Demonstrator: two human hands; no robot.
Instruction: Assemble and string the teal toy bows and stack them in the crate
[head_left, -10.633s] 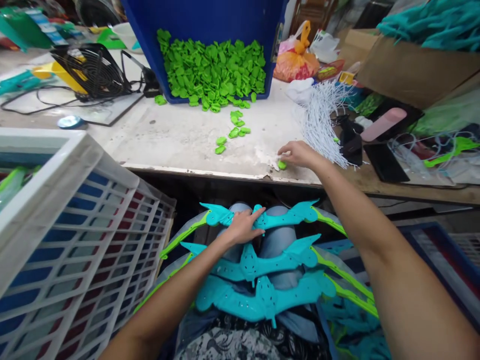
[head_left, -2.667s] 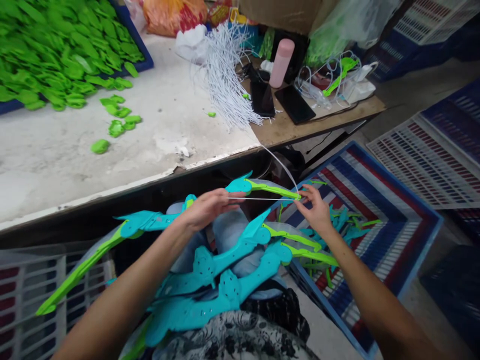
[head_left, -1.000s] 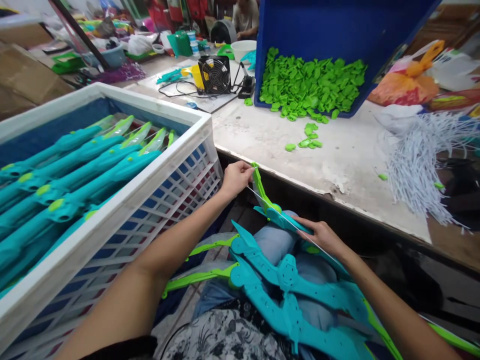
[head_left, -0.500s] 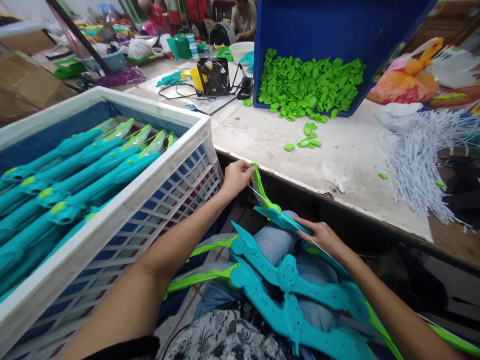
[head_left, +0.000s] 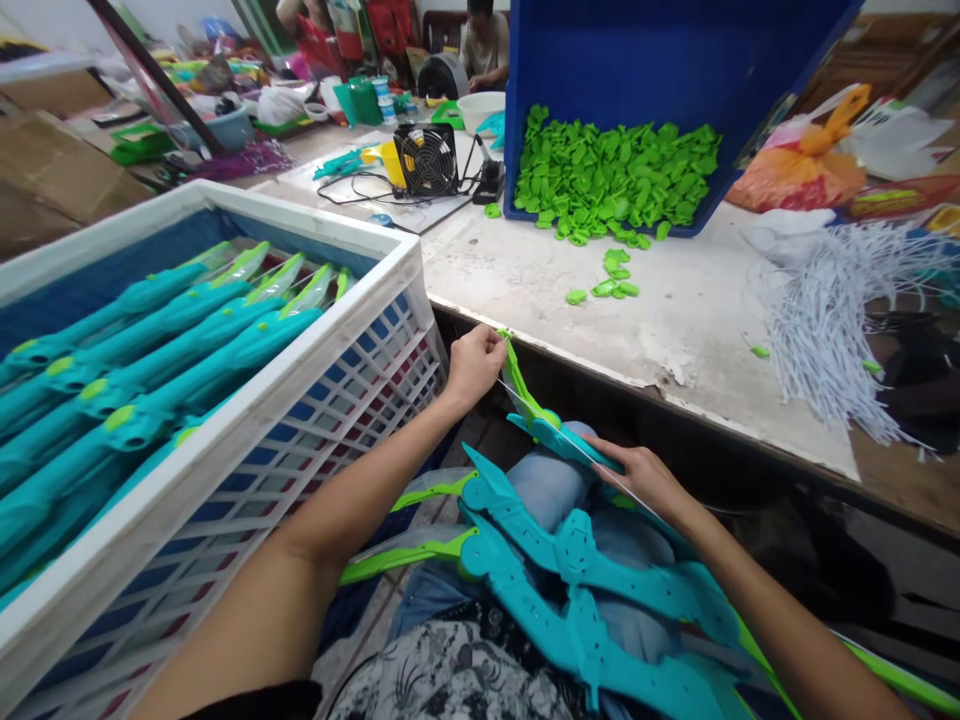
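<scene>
My left hand (head_left: 476, 362) is closed in a pinch at the tip of a toy bow's green limb, where the white bowstring (head_left: 523, 394) ends; the fingers hide the exact grip. The teal body of that toy bow (head_left: 571, 441) rests over my knee, and my right hand (head_left: 643, 474) is closed around it, fingers on top. The string runs taut from the tip past my right hand. Two more teal toy bows (head_left: 517, 590) with green limbs lie across my lap, under my right forearm.
To my left stands a white crate (head_left: 416, 250) of teal toy bows (head_left: 202, 355). On the worktable (head_left: 517, 270), a tipped blue bin (head_left: 607, 60) spills green pieces (head_left: 615, 175). White strings (head_left: 825, 320) lie at right, a fan (head_left: 426, 160) further back. Another person (head_left: 484, 50) sits beyond.
My left hand stays at the limb tip, its fingers slightly shifted around it. My right hand keeps its place on the bow. The view has tilted very slightly.
</scene>
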